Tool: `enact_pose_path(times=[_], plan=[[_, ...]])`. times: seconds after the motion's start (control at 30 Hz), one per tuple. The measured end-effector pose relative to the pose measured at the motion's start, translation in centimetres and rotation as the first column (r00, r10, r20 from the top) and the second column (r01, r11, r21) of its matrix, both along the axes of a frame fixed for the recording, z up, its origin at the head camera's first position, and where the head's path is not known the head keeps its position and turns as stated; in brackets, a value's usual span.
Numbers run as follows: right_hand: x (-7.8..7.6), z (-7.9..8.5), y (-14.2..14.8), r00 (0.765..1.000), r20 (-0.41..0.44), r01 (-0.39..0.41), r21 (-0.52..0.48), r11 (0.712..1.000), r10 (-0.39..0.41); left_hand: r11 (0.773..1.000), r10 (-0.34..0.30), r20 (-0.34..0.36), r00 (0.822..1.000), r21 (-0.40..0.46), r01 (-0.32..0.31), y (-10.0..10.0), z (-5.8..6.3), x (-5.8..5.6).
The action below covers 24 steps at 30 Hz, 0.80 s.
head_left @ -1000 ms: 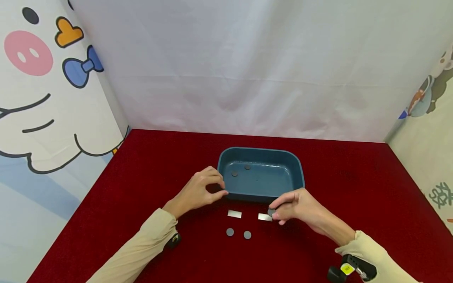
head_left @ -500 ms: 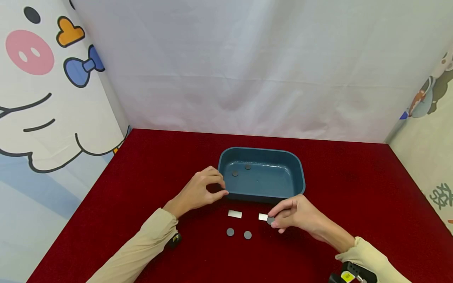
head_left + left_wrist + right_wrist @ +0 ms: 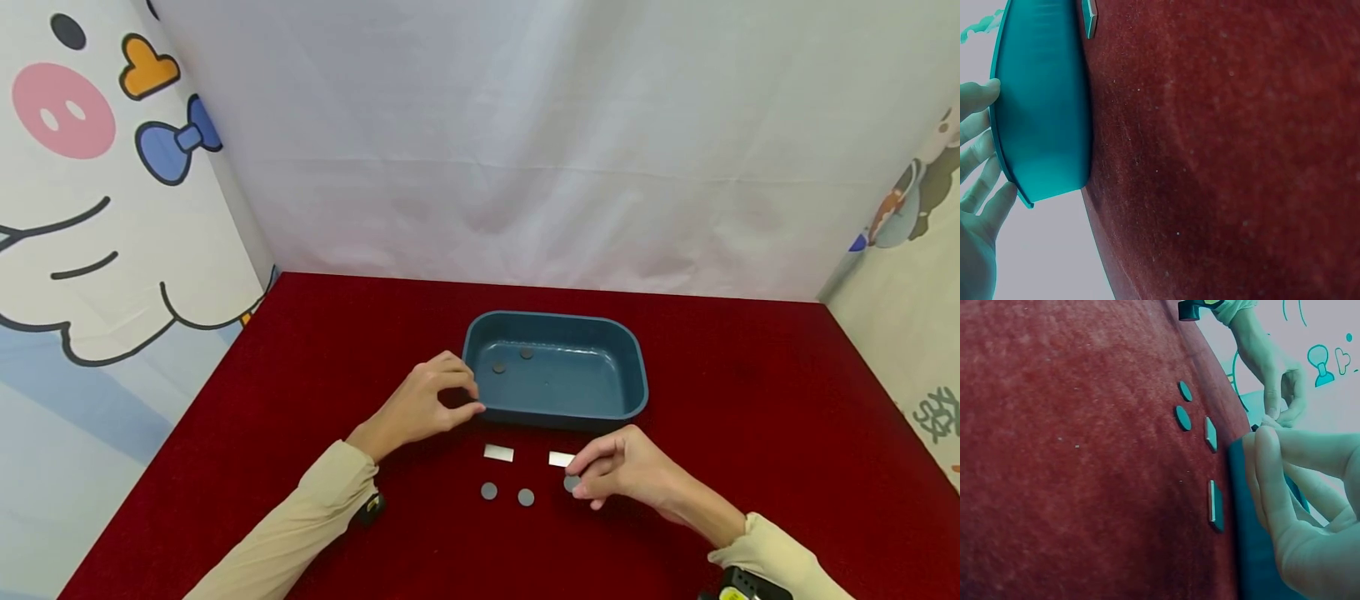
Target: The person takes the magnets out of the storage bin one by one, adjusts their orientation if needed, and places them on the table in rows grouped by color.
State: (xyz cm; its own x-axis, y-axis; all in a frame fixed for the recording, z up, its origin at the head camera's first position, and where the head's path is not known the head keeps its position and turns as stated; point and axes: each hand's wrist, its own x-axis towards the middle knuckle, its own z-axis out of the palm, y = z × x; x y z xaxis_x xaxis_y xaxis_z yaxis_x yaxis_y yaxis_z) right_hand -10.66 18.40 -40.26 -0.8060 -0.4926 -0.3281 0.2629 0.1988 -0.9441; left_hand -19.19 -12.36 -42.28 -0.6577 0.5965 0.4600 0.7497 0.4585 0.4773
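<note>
Pinching disc — right hand, clear only from head

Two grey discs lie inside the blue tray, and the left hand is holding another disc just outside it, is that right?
Not quite: it is the right hand that holds the other disc, as the head view shows. Two grey discs do lie inside the blue tray, and the held one is outside it.
</note>
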Motion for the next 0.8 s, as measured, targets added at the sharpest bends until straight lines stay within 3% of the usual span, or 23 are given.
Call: enact_pose_path(times=[0.8], plan=[[0.4,-2.1,-0.9,1.000,-0.027,-0.010,0.048,0.999,0.012,1.000,-0.004,-0.007,1.000,-0.007,0.004,0.0,0.2,0.0]])
